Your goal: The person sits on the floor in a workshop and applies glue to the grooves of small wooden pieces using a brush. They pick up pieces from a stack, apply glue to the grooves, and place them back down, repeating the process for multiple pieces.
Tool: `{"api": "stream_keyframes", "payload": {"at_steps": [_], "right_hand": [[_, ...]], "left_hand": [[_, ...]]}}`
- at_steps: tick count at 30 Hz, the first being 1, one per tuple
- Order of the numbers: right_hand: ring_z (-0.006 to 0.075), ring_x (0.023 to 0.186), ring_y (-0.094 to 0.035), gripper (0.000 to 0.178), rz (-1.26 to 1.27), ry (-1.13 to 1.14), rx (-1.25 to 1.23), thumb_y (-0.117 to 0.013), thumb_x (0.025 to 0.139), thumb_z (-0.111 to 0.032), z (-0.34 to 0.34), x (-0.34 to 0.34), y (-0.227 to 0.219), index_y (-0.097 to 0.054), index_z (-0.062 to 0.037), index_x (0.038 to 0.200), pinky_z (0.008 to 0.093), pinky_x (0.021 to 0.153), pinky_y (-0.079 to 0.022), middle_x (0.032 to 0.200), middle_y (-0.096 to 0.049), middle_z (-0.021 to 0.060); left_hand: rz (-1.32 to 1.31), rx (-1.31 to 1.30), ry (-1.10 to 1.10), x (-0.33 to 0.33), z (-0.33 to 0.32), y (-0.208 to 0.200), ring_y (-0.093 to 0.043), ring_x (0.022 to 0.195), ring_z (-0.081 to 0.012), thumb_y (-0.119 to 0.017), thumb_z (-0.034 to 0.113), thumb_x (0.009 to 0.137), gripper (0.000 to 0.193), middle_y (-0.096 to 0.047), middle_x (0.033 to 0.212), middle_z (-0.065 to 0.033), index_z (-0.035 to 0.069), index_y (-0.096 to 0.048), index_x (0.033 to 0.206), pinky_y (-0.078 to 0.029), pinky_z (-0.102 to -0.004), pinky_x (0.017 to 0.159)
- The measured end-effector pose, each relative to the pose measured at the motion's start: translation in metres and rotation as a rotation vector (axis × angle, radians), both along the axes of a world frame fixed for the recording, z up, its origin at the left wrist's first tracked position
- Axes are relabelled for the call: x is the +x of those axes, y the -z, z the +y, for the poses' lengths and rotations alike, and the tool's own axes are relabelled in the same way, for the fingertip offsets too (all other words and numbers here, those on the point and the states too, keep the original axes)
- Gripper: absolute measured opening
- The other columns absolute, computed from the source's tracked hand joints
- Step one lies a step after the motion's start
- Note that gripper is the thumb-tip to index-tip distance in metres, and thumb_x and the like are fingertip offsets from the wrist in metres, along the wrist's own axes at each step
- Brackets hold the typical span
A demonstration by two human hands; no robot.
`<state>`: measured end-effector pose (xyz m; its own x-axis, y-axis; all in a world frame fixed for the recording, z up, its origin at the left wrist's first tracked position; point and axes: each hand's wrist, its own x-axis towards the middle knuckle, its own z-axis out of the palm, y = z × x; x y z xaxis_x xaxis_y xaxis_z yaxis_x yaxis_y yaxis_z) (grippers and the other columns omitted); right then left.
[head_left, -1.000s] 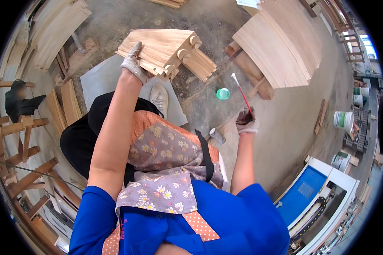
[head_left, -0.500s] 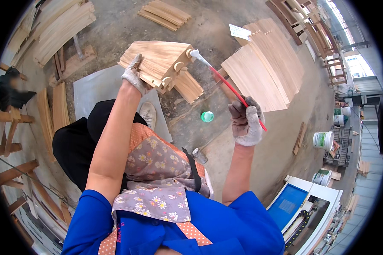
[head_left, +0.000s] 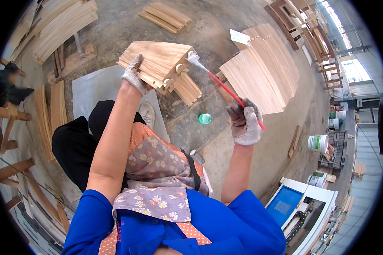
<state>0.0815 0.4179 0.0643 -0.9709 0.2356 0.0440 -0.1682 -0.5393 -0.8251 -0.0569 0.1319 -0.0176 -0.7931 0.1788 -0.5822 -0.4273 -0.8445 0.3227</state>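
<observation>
My left hand (head_left: 134, 76), in a pale work glove, is closed on the edge of a stack of light wooden boards (head_left: 157, 59) with rounded tenons along the right end. My gloved right hand (head_left: 246, 122) grips a brush with a thin red handle (head_left: 227, 88). White, glue-like stuff coats the brush's tip (head_left: 193, 58), which is at the far tenon on the boards' end. Whether the bristles press on the wood is hard to tell. Beneath the held boards lie more wooden pieces (head_left: 187, 88).
Wide wooden panels (head_left: 259, 70) lie to the right, with a white paper (head_left: 240, 37) on them. A small green-and-white cup (head_left: 205, 118) stands on the floor. A grey sheet (head_left: 98, 85) lies at left. Buckets (head_left: 318, 143) and a white-blue machine (head_left: 302, 208) are at right.
The brush tip has shifted slightly toward me along the boards' end. My left hand keeps its hold, and the whole view has turned a little.
</observation>
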Motion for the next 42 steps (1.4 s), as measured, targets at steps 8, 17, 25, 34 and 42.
{"api": "stream_keyframes", "payload": {"at_steps": [8, 17, 25, 34, 42], "right_hand": [[0.0280, 0.084, -0.064, 0.021, 0.040, 0.001, -0.081, -0.052, 0.083, -0.006, 0.000, -0.006, -0.003, -0.056, 0.0021, 0.102, 0.0447, 0.074, -0.055, 0.097, -0.062, 0.0167], [0.0245, 0.080, -0.059, 0.026, -0.022, 0.051, -0.075, -0.057, 0.082, -0.012, 0.008, 0.003, 0.004, -0.057, -0.0004, 0.104, 0.0398, 0.072, -0.055, 0.094, -0.060, 0.0166], [0.0254, 0.079, -0.058, 0.024, -0.033, -0.068, -0.007, -0.057, 0.082, -0.012, -0.014, -0.003, 0.004, -0.058, -0.0006, 0.103, 0.0406, 0.074, -0.054, 0.093, -0.059, 0.0157], [0.0246, 0.078, -0.058, 0.023, -0.008, -0.021, -0.036, -0.058, 0.082, -0.013, -0.011, 0.002, 0.005, -0.058, -0.0007, 0.102, 0.0407, 0.072, -0.055, 0.090, -0.059, 0.0174], [0.0158, 0.072, -0.049, 0.024, -0.073, -0.052, -0.145, -0.060, 0.081, -0.018, -0.001, 0.005, 0.029, -0.060, -0.0068, 0.102, 0.0342, 0.072, -0.052, 0.080, -0.055, 0.0054]], "left_hand": [[0.001, 0.042, 0.008, -0.006, -0.005, 0.010, -0.063, 0.087, -0.0264, -0.064, 0.036, 0.077, 0.045, -0.062, 0.104, -0.0083, 0.009, -0.052, 0.111, -0.052, -0.0488, 0.072], [0.014, 0.039, -0.018, -0.002, -0.005, 0.003, -0.063, 0.088, -0.0265, -0.063, 0.035, 0.078, 0.043, -0.062, 0.104, -0.0081, 0.010, -0.052, 0.111, -0.052, -0.0487, 0.071], [0.018, 0.051, -0.018, -0.002, -0.003, 0.008, -0.064, 0.082, -0.0247, -0.065, 0.036, 0.077, 0.042, -0.064, 0.099, -0.0066, 0.010, -0.054, 0.108, -0.053, -0.0450, 0.068], [0.026, 0.047, -0.035, -0.006, -0.008, 0.014, -0.064, 0.081, -0.0256, -0.067, 0.034, 0.075, 0.042, -0.064, 0.099, -0.0072, 0.010, -0.054, 0.107, -0.054, -0.0447, 0.065], [0.086, 0.143, -0.032, -0.010, -0.007, 0.019, -0.065, 0.080, -0.0252, -0.067, 0.035, 0.075, 0.043, -0.064, 0.098, -0.0078, 0.008, -0.054, 0.106, -0.055, -0.0441, 0.064]]}}
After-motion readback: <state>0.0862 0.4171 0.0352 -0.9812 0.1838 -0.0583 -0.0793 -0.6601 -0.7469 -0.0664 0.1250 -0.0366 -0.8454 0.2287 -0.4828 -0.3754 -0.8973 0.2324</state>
